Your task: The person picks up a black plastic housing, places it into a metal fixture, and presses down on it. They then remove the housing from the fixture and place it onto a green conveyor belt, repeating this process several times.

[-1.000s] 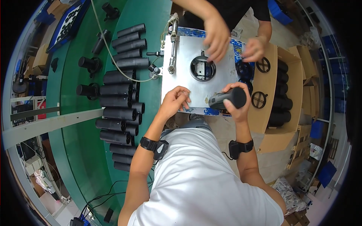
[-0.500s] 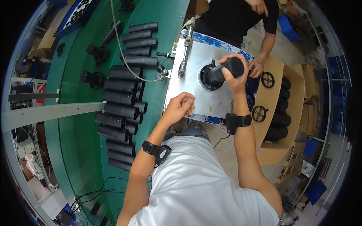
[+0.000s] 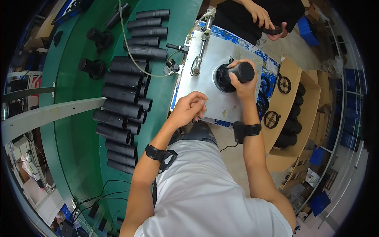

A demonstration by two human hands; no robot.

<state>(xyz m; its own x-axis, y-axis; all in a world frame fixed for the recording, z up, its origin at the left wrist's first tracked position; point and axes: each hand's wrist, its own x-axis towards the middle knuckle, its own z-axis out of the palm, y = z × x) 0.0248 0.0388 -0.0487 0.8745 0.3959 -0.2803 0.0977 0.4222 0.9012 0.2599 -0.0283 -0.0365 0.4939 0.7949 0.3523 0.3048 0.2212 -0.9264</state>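
My right hand (image 3: 245, 87) is wrapped around a black ribbed cylinder (image 3: 244, 72). Its lower end meets a round black flanged base (image 3: 223, 79) on the metal plate (image 3: 209, 89); my fingers partly hide where they join. At the plate's near left edge rests my left hand (image 3: 190, 107), fingers loosely bent and apart, with nothing visible in it. A metal lever arm with a rod (image 3: 201, 51) stands on the plate's left side.
Several black cylinders (image 3: 122, 79) lie in rows on the green bench (image 3: 158, 98) to the left. An open cardboard box (image 3: 312, 98) with more cylinders stands at right, black rings (image 3: 284, 84) on its flap. Opposite, a co-worker's hands (image 3: 258, 15) hold a dark ring-like part.
The cylinder in my right hand now stands more upright over the base. My left hand stays near the plate edge. The co-worker's hand has left the table, and both hands hold a dark part.
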